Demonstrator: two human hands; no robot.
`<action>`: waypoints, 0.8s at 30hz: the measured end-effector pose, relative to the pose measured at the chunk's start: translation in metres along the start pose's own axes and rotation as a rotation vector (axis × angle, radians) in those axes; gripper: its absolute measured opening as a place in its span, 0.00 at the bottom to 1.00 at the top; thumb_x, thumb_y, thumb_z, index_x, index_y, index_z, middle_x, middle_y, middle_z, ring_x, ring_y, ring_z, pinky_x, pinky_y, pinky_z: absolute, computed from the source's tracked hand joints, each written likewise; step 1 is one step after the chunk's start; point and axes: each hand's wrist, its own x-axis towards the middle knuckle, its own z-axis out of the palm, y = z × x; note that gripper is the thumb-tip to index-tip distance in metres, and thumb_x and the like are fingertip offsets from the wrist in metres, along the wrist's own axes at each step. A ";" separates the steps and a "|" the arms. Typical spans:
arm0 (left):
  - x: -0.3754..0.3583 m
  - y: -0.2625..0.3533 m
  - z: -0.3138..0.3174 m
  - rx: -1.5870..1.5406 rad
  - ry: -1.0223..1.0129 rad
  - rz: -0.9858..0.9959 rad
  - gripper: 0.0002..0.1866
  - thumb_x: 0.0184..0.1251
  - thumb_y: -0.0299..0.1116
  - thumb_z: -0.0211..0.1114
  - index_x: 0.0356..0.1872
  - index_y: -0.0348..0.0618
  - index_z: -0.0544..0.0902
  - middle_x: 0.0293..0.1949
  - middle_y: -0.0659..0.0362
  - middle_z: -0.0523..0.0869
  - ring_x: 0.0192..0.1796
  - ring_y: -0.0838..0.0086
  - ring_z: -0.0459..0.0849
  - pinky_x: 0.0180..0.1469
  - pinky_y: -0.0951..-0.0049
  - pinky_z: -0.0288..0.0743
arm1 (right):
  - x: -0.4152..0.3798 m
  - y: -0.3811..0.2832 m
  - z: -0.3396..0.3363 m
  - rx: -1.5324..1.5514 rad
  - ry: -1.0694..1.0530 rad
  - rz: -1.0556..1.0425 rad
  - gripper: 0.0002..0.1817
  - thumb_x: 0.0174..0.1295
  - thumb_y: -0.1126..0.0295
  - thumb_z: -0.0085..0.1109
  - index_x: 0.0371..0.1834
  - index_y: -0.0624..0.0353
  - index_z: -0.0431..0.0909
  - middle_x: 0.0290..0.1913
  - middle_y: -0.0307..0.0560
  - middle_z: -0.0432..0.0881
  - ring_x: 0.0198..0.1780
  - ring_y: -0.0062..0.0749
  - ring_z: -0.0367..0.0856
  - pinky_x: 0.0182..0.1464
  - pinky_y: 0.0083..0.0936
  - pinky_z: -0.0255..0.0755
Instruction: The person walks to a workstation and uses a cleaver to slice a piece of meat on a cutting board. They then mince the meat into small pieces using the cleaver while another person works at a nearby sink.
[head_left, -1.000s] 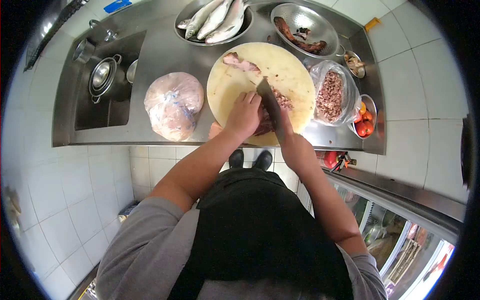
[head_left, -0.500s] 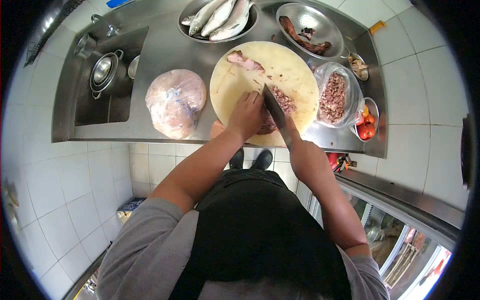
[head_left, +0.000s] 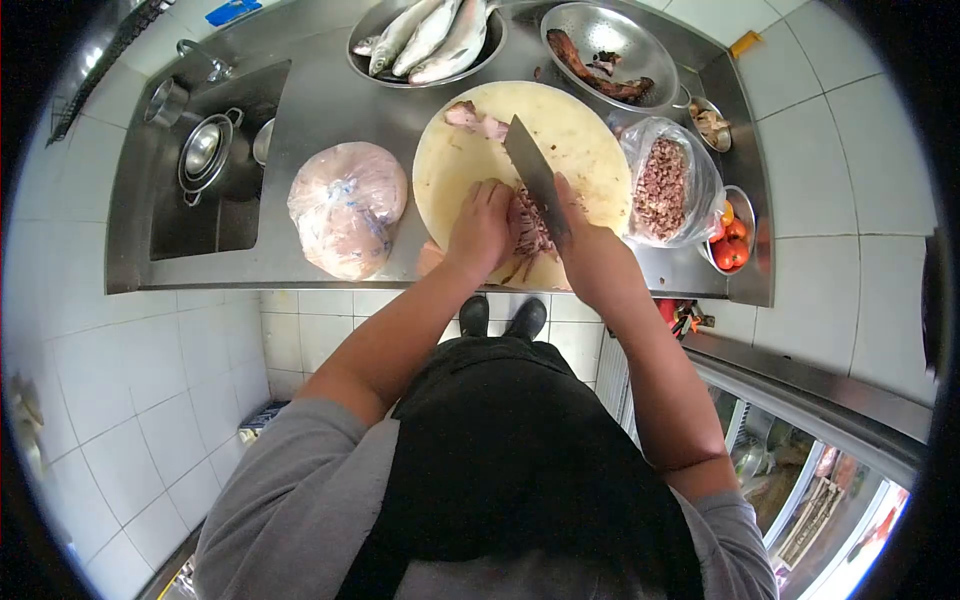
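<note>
My right hand is closed around the handle of a broad kitchen knife, whose dark blade points up and left over the round cutting board. Just left of the blade, my left hand has its fingers curled down on sliced meat. Thin strips of this meat spread below my fingers toward the near edge of the board. A larger pale-pink piece of meat lies near the far edge of the board, close to the knife tip. My fingers and the blade hide part of the slices.
A bag of diced meat sits right of the board, with a bowl of tomatoes beyond. Behind stand a bowl of whole fish and a colander with dark meat. Leftward are a full plastic bag and the sink.
My right hand and the knife have moved up and slightly left. The blade now covers the chopped bits seen right of it before. My left hand stays on the meat.
</note>
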 end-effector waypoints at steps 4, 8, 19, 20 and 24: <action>0.001 0.001 0.002 0.063 -0.018 0.015 0.08 0.64 0.28 0.62 0.42 0.37 0.78 0.44 0.47 0.80 0.51 0.48 0.77 0.56 0.52 0.73 | -0.007 -0.005 0.011 -0.016 -0.077 0.052 0.44 0.67 0.73 0.47 0.84 0.45 0.38 0.37 0.70 0.85 0.40 0.65 0.85 0.45 0.55 0.77; 0.001 0.002 -0.001 0.082 -0.096 -0.032 0.10 0.63 0.29 0.63 0.43 0.37 0.78 0.44 0.48 0.80 0.52 0.49 0.77 0.57 0.53 0.73 | -0.021 -0.005 0.006 -0.100 -0.179 0.071 0.46 0.63 0.77 0.45 0.84 0.47 0.37 0.38 0.70 0.86 0.40 0.63 0.87 0.45 0.55 0.78; 0.002 -0.004 0.003 0.090 -0.077 0.023 0.12 0.60 0.28 0.61 0.43 0.36 0.79 0.46 0.48 0.80 0.54 0.51 0.77 0.61 0.55 0.72 | 0.032 0.007 0.034 0.099 -0.099 0.099 0.45 0.64 0.76 0.45 0.84 0.50 0.37 0.40 0.75 0.84 0.42 0.67 0.85 0.48 0.54 0.77; 0.005 -0.003 0.002 0.087 -0.071 0.033 0.12 0.60 0.28 0.61 0.43 0.36 0.79 0.46 0.48 0.80 0.54 0.51 0.77 0.61 0.55 0.72 | 0.041 0.025 0.041 0.179 0.007 -0.019 0.44 0.65 0.75 0.48 0.84 0.49 0.40 0.39 0.77 0.83 0.44 0.69 0.84 0.49 0.54 0.76; 0.012 -0.011 -0.014 0.066 -0.062 0.031 0.17 0.64 0.31 0.63 0.52 0.34 0.80 0.57 0.44 0.79 0.62 0.48 0.75 0.67 0.53 0.69 | 0.032 0.029 0.011 0.215 0.042 -0.065 0.41 0.66 0.73 0.51 0.83 0.45 0.49 0.39 0.78 0.82 0.45 0.71 0.83 0.52 0.52 0.75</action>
